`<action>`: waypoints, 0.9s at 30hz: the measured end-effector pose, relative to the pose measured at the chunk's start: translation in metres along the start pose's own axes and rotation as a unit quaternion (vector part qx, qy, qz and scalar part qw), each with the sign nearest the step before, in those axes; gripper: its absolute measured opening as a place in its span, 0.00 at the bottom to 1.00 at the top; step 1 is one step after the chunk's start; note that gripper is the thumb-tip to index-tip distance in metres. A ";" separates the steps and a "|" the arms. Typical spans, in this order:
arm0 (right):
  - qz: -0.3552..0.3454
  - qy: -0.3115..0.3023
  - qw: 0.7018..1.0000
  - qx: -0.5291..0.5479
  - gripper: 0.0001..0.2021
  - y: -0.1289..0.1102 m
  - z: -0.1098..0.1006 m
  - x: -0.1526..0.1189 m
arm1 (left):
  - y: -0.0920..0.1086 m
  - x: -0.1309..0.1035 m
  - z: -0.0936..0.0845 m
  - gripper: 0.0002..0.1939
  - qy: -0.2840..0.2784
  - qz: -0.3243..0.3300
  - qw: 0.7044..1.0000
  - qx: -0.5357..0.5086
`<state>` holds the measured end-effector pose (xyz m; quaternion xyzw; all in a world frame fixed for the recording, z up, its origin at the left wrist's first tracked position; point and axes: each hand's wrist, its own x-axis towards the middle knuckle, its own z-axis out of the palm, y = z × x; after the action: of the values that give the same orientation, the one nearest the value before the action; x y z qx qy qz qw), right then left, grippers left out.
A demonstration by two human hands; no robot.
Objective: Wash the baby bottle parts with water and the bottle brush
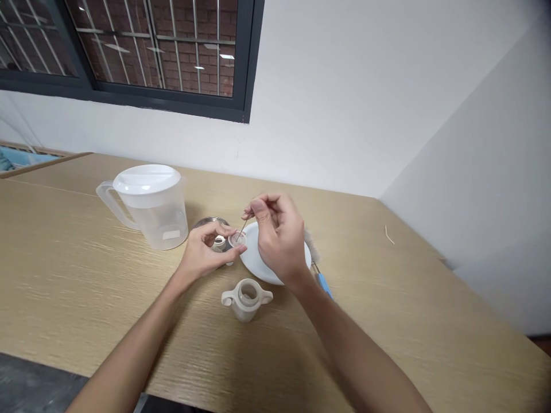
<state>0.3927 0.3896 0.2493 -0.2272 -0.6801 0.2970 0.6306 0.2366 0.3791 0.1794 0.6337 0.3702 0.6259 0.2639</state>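
Between its thumb and fingers, my left hand [206, 250] grips a small round clear part [237, 239] by its edges. My right hand [278, 232] pinches a thin stick [243, 226], whose lower end reaches into the round part. Beneath my right hand lies a white plate [253, 258], partly covered by it. A beige two-handled cup [246, 301] stands upright and uncovered in front of the plate. Behind my left fingers, a small whitish piece [219, 243] is partly hidden.
A clear pitcher [161, 215] with a white lid stands at the left. Beyond my left hand shows the rim of a metal dish [210, 220]. A blue-handled brush [323, 283] lies right of the plate. Farther right is a thin pale strip [389, 235].
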 end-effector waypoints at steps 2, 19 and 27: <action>-0.016 0.026 1.000 0.006 0.05 -0.006 -0.003 0.003 | 0.000 0.000 0.001 0.14 -0.007 0.005 1.000 0.004; -0.142 0.161 0.977 0.000 0.03 -0.037 -0.031 0.020 | -0.001 -0.001 0.005 0.15 0.007 -0.021 0.999 -0.041; -0.128 0.140 0.982 0.009 0.04 -0.028 -0.022 0.018 | -0.001 -0.001 0.005 0.16 0.011 -0.029 0.999 -0.036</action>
<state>0.4147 0.3841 0.2828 -0.1718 -0.6058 0.1847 0.7545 0.2413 0.3797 0.1778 0.6059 0.3689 0.6374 0.3008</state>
